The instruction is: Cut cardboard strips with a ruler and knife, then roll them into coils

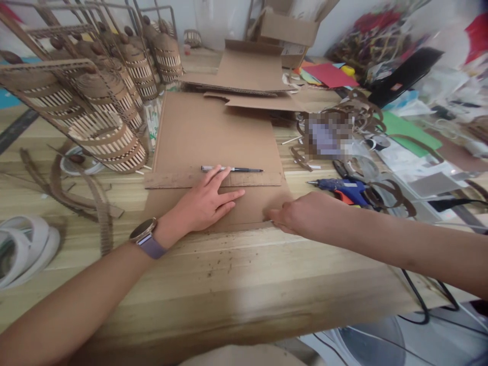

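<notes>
My left hand flat, fingers spread, pressing cardboard sheet on workbench, just below pen. My right hand curled at sheet's near edge; pinch unclear. Sheet probably light, stiff, creasable: hold edges.

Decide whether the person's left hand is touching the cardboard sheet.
Touching. The head view shows the left hand lying flat on the cardboard sheet, palm down and fingers spread across its surface.
</notes>
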Tool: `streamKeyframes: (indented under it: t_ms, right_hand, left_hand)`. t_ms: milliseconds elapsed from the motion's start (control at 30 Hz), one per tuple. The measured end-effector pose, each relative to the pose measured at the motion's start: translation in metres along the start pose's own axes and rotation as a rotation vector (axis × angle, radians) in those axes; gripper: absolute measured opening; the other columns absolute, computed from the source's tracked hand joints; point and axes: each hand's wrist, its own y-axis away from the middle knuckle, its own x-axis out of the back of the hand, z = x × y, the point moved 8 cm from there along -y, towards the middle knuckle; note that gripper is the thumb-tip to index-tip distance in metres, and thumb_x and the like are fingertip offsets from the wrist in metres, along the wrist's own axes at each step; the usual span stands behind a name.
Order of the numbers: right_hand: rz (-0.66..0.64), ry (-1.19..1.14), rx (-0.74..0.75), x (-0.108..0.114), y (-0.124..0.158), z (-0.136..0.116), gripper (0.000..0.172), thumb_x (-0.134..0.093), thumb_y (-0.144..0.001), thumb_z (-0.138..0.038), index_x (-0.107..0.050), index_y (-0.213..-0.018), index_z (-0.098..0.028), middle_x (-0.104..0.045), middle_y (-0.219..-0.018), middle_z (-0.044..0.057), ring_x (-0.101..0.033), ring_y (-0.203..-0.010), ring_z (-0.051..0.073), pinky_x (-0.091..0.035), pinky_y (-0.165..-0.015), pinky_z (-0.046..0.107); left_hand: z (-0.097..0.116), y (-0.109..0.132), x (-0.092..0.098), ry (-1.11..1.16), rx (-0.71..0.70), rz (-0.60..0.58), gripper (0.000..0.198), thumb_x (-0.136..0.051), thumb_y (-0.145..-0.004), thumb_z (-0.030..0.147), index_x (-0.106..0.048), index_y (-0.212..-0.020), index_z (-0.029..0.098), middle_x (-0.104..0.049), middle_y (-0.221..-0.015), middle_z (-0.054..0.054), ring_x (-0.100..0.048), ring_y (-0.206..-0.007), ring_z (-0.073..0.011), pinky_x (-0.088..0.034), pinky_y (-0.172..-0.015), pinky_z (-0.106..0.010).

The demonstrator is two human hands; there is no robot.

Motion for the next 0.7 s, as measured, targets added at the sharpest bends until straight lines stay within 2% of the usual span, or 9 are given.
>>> streamKeyframes:
  t_ms: [200,367,700]
  right_hand:
    - [-0.012,0.016,0.015,-0.004,0.011,0.009,0.022,-0.043,-0.097,-0.015,-0.060,-0.111,-0.019,-0.071,-0.079,0.007,-0.067,-0.062,0.020,-0.014,-0.044,0.028]
    - [-0.002,0.011,-0.046,-0.012,0.020,0.022,0.021,-0.045,-0.095,-0.014,-0.060,-0.110,-0.020,-0.072,-0.080,0.006,-0.067,-0.061,0.019,-0.013,-0.043,0.028]
    - [0.017,-0.057,-0.059,-0.028,0.028,0.039,0.029,-0.037,-0.099,-0.024,-0.060,-0.116,-0.022,-0.072,-0.084,0.007,-0.065,-0.062,0.018,-0.014,-0.046,0.027]
  left_hand:
    - [0.000,0.000,0.000,-0.011,0.000,-0.019,0.038,-0.043,-0.102,0.035,-0.061,-0.135,0.030,-0.022,-0.162,-0.009,-0.020,-0.147,-0.0389,-0.027,-0.117,-0.058]
    - [-0.001,0.000,-0.001,-0.013,-0.004,-0.021,0.038,-0.042,-0.103,0.036,-0.061,-0.136,0.030,-0.022,-0.162,-0.009,-0.020,-0.147,-0.0388,-0.028,-0.117,-0.058]
    - [-0.002,0.001,-0.002,-0.021,-0.001,-0.018,0.039,-0.039,-0.103,0.038,-0.060,-0.136,0.032,-0.021,-0.162,-0.006,-0.020,-0.148,-0.0370,-0.028,-0.117,-0.059]
